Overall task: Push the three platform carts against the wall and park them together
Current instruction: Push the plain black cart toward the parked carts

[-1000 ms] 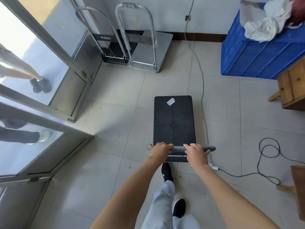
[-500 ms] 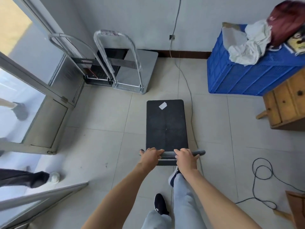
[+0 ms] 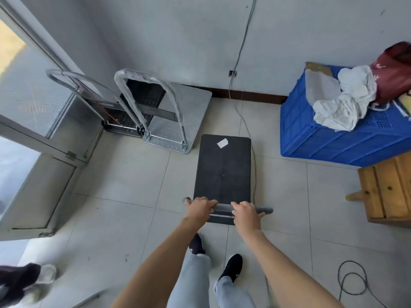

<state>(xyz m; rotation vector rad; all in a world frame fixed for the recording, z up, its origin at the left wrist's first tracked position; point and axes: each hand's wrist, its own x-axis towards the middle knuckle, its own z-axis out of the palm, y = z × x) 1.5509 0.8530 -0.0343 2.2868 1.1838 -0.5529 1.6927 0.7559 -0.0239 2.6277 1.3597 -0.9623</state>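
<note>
A black platform cart point(image 3: 223, 172) with a small white sticker stands on the tiled floor in front of me. My left hand point(image 3: 200, 207) and my right hand point(image 3: 245, 213) both grip its grey handle bar point(image 3: 264, 210). Against the far wall stand two parked carts side by side: a silver one point(image 3: 178, 121) with a wrapped upright handle, and a dark one point(image 3: 131, 103) left of it in the corner. The black cart's front edge lies just right of the silver cart's near corner.
A blue crate point(image 3: 329, 138) piled with cloth and a red bag stands at the right, a wooden stool point(image 3: 387, 190) nearer. A cable point(image 3: 244, 125) runs down the wall and along the cart's right side. Glass door point(image 3: 33, 170) at left; another person's shoe point(image 3: 44, 274) bottom left.
The black cart and I have rolled forward toward the wall; its front edge now reaches level with the silver cart's near end. Both hands kept their grip on the handle.
</note>
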